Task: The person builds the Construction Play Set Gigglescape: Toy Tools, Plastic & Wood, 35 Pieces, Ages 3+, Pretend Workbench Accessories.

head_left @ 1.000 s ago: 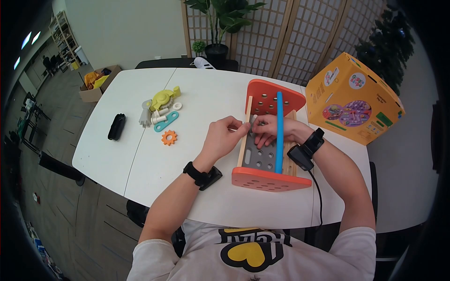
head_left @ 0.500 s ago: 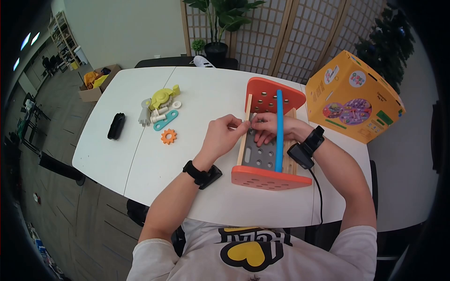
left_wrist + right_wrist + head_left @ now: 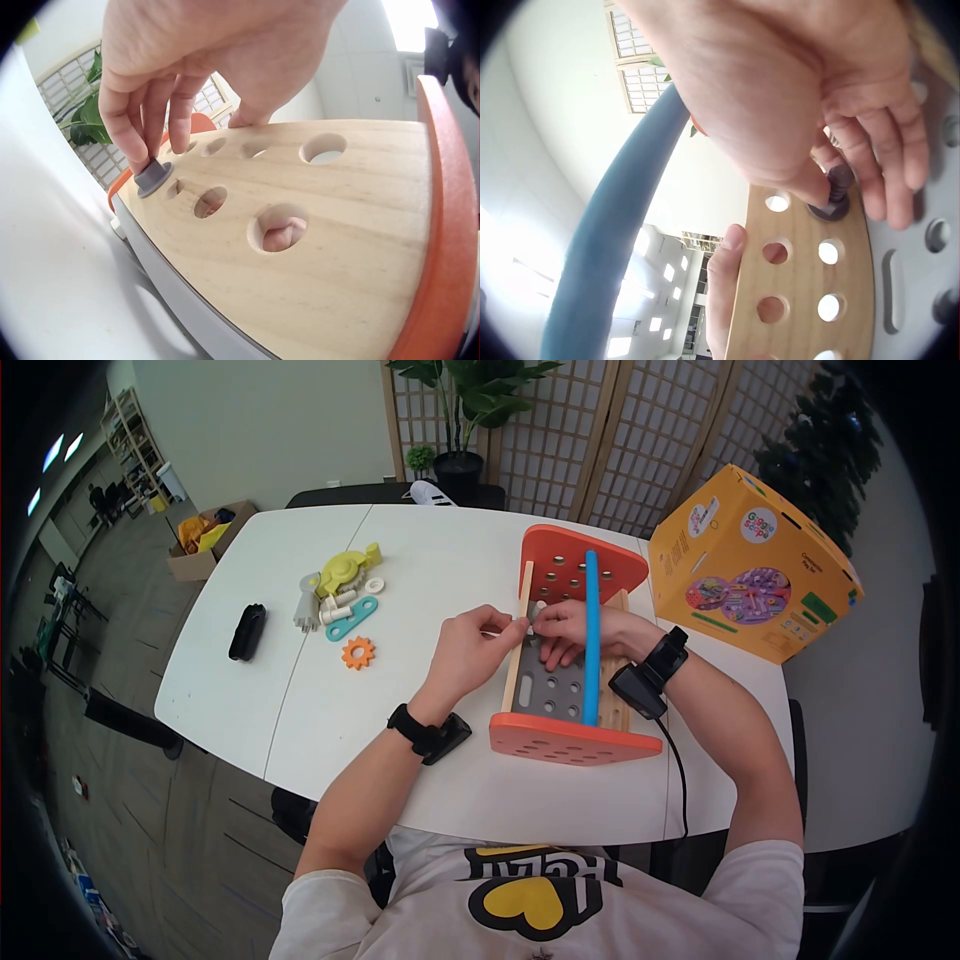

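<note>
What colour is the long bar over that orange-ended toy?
The bar is plain blue; it shows best in the head view.

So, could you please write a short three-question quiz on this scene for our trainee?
1. True or false: the orange gear lies on the table, apart from the frame.
2. Multiple choice: what colour is the bar that runs from one end of the frame to the other?
A) green
B) blue
C) yellow
3. Short answer: which hand is at the grey bolt on the inner side of the wooden panel?

Key:
1. True.
2. B.
3. The right hand.
</note>
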`<state>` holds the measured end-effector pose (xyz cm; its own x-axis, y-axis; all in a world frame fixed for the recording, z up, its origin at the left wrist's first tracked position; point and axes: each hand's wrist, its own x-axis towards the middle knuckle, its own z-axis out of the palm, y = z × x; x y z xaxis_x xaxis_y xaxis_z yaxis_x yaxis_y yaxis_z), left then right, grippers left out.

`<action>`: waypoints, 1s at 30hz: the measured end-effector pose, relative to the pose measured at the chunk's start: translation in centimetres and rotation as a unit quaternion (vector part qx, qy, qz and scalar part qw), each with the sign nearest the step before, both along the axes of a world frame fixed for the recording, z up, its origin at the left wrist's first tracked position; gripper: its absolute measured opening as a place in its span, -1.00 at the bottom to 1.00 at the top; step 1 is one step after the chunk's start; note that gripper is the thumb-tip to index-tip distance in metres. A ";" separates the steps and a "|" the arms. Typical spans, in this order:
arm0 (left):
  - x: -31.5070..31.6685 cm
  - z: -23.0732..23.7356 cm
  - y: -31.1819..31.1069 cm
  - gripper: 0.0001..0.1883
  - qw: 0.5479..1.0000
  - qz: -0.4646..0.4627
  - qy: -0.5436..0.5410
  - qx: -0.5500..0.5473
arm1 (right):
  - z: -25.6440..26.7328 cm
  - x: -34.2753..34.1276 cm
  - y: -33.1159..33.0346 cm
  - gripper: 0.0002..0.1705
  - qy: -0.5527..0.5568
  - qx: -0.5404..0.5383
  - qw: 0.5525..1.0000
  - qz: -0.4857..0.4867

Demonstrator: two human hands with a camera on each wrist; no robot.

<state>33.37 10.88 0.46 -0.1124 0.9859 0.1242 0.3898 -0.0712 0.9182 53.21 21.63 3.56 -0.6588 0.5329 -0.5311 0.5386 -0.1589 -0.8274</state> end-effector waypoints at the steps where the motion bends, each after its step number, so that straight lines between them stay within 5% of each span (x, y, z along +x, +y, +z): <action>1: 0.0 0.1 0.0 -0.59 1.000 -0.001 0.002 -0.002 | 0.3 -0.2 -0.1 -0.65 -0.011 -0.012 1.000 -0.014; 30: 0.0 0.0 0.0 -0.59 1.000 -0.003 -0.003 0.003 | 0.2 -0.4 0.2 -0.61 -0.041 0.014 0.999 0.010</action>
